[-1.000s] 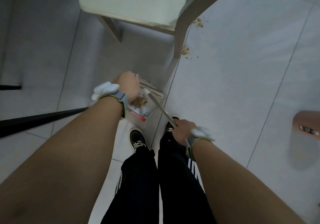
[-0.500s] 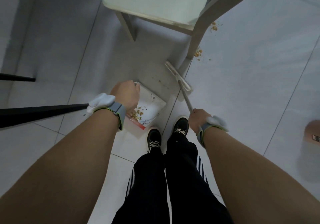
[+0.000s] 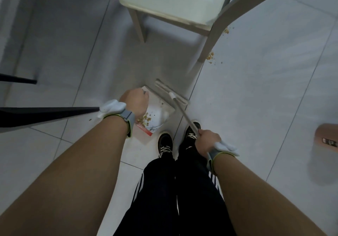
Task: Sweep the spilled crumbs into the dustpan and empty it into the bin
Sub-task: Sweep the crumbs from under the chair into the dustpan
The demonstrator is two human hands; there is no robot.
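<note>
Done so far: a small heap of crumbs (image 3: 145, 119) already lies inside the dustpan (image 3: 161, 110), at its back end near the person's feet; so I think part of the sweeping is done
Still to do: more crumbs by the chair leg (image 3: 210, 56) lie on the floor (image 3: 265, 89), and a few more (image 3: 226, 30) sit farther back beside the chair (image 3: 172, 3); one tiny bit lies on the floor near the left wrist; the pan is not yet emptied; no bin shows for sure, and the brown thing (image 3: 327, 138) at the right edge is cut off, so I cannot tell what it is
Where the dustpan is: down on the floor, just in front of the shoes (image 3: 165, 144), between the two arms
Dustpan way: its open mouth points away from the person, toward the chair; its long side runs from the feet up and a bit to the right
Broom (image 3: 172, 95): its head sits at the mouth of the pan, lying across it; its thin stick slants back down to the right hand
Left hand (image 3: 134, 101): its fingers curl down over the near left side of the pan; the part they hold is hidden, but they seem to grip it
Right hand (image 3: 208, 139): its fingers wrap tight round the broom stick
</note>
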